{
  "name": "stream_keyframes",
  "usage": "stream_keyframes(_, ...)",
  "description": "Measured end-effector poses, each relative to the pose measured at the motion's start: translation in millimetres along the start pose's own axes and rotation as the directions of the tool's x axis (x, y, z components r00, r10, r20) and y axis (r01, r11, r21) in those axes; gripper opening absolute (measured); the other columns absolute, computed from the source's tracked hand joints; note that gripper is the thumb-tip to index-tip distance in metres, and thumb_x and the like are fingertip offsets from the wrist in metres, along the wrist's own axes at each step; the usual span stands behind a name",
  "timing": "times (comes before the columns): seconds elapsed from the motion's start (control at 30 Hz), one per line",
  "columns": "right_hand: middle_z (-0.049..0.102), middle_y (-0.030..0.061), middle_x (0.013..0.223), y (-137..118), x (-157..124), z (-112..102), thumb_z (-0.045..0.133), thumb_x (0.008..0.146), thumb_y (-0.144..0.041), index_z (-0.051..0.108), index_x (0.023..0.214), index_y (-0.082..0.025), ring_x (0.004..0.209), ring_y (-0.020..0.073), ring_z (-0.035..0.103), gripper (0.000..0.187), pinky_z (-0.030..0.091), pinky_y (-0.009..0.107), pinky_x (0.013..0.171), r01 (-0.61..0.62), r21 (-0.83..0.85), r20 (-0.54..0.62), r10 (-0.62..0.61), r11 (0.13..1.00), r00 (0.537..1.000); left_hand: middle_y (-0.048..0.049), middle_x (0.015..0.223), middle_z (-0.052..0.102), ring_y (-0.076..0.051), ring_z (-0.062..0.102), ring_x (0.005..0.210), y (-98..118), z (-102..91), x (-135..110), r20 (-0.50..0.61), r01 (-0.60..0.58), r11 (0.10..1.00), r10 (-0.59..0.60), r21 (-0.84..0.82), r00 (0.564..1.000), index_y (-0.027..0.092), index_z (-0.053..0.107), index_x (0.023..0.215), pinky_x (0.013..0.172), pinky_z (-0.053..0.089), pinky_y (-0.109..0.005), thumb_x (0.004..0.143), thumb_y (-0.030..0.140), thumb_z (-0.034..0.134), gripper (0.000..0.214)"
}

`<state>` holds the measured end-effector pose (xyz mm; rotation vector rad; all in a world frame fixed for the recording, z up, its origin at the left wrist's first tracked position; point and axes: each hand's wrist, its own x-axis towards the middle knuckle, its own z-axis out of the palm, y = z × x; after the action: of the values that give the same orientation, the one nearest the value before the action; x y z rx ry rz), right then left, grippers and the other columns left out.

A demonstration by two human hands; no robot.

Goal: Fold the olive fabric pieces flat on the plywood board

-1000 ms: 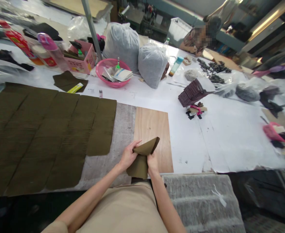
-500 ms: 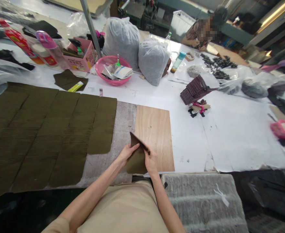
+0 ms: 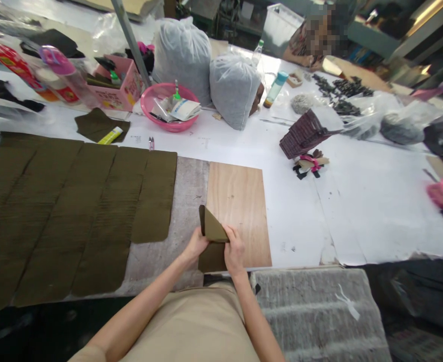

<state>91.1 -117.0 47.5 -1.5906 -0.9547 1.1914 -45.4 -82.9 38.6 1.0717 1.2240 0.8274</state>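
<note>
Both hands are closed on an olive-brown fabric piece (image 3: 214, 229) at the table's near edge, partly over a plywood board (image 3: 240, 201). My left hand (image 3: 197, 243) pinches its left side. My right hand (image 3: 235, 249) grips its right side, thumb along the edge. The upper part of the piece is bent into a pointed flap, and the lower part hangs below, between the hands. To the left, several similar olive-brown pieces (image 3: 93, 211) lie in overlapping rows on a greyish board (image 3: 185, 188).
Behind the rows are small pink-handled snips (image 3: 151, 143), a yellow tube (image 3: 110, 136) and a pink basin (image 3: 146, 108). White sacks (image 3: 231, 90) stand farther back. Right of the plywood sit a dark purple bundle (image 3: 304, 133) and fabric scraps (image 3: 312, 163). A person (image 3: 307, 45) is across the table.
The flap of the fabric piece has turned to show a broader face between my hands. My left hand has shifted slightly down and left. The view has moved a little.
</note>
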Motion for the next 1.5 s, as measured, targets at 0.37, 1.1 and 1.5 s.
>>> stream_keyframes(0.37,0.072,0.0085,0.099,15.2,23.1,-10.4,0.066,0.075,-0.042,0.067,0.098,-0.016,0.092,0.0219,0.065,0.035,0.051,0.035,0.083,-0.111,0.038,-0.038,0.112,0.993,0.993,-0.0112,0.095,0.073,-0.024,0.067,0.083,-9.0,12.2,21.9,0.006,0.111,0.986,-0.111,-0.123,0.994,0.01,0.065,0.104,0.074,0.054,-0.035,0.077,0.042,0.064,0.043)
stream_keyframes(1.1,0.058,0.0149,0.114,47.6,52.6,-38.0,0.047,0.093,-0.034,0.052,0.125,-0.017,0.105,0.0258,0.052,0.036,0.039,0.04,0.088,0.1,-0.807,-0.075,-0.27,0.582,0.96,-0.0147,0.113,0.061,-0.025,0.063,0.089,-25.8,29.4,47.9,-0.095,-0.004,0.451,0.198,0.892,0.976,0.015,0.043,0.131,0.07,0.047,-0.031,0.085,0.033,0.059,0.051)
stream_keyframes(1.5,0.061,0.0091,0.114,51.6,40.0,-44.1,0.054,0.09,-0.018,0.061,0.117,-0.022,0.104,0.0212,0.052,0.028,0.035,0.036,0.087,0.279,-0.827,0.166,-0.262,0.487,0.951,-0.0104,0.109,0.063,-0.025,0.055,0.103,-38.0,15.9,41.8,0.335,-0.417,0.292,0.292,0.861,0.896,0.017,0.061,0.112,0.085,0.045,-0.038,0.091,0.02,0.049,0.024)
